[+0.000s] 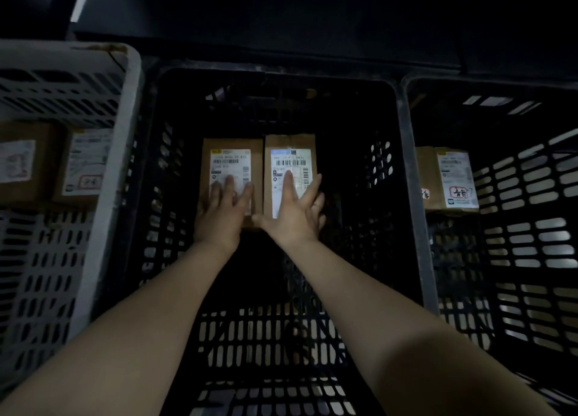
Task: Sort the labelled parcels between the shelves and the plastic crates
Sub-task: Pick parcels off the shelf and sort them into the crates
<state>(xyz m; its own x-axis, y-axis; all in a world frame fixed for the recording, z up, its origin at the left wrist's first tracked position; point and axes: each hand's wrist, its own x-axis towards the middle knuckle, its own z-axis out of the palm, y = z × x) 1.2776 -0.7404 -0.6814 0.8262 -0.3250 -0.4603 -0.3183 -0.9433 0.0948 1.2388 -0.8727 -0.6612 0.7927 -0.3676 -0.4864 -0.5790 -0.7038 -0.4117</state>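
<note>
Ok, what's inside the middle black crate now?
Two labelled parcels side by side, left parcel under the left hand, right parcel under the right hand. Forearms hide some crate floor.

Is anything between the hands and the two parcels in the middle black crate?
Nothing visible. The left hand lies flat on the left parcel, and the right hand, fingers spread, lies on the right parcel. Both parcels lie side by side in the black crate, with only the hands on top.
</note>
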